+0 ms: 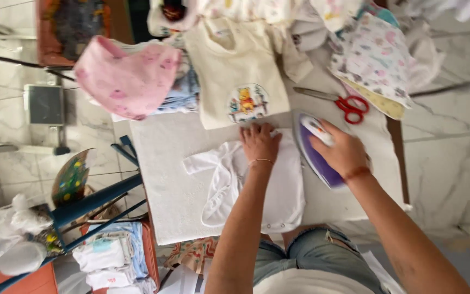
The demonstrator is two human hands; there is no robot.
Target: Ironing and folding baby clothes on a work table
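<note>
Ironing step in hand, I judge. Your left hand (259,142) lies flat, fingers spread, pinning the white baby bodysuit (257,185) on the white padded cover of the table (159,163). Your right hand (344,151) has its fingers wrapped round the handle of the purple-and-white iron (317,155), just beside the bodysuit's right edge. Next move likely calls for keeping the soft cotton taut and wrinkle-free under the soleplate. Bodysuit is thin, limp, snap-edged. Nearby: cream shirt (235,65) with cartoon patch, red-handled scissors (344,103), pink cloth (129,76).
</note>
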